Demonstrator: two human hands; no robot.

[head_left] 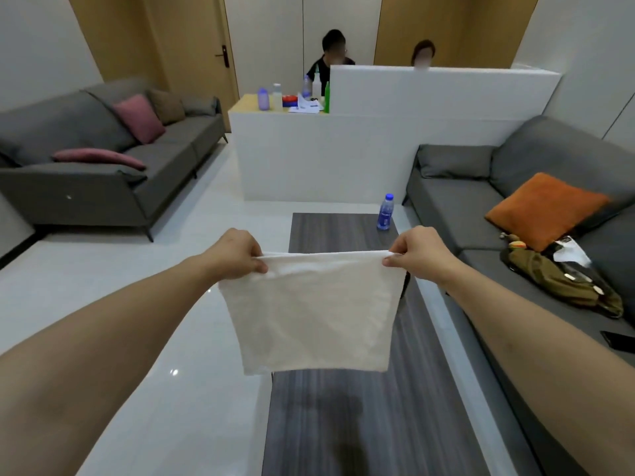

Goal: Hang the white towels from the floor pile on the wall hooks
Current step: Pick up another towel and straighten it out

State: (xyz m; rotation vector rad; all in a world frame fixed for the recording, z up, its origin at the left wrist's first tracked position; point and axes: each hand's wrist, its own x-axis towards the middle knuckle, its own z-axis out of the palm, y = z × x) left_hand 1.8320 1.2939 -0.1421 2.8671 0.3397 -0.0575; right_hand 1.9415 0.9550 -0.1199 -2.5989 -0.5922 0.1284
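Above the dark coffee table [360, 407] we hold a white towel [311, 317] stretched out. Our left hand [237, 254] and right hand [417, 252] pinch its top corners; it looks light and limp.

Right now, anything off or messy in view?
Nothing spilled or damaged. Both hands, left and right, pinch the white towel taut by its top corners. Only clutter: an olive bag slumped with loose items on the right sofa.

Soft even light, wide-angle edge distortion
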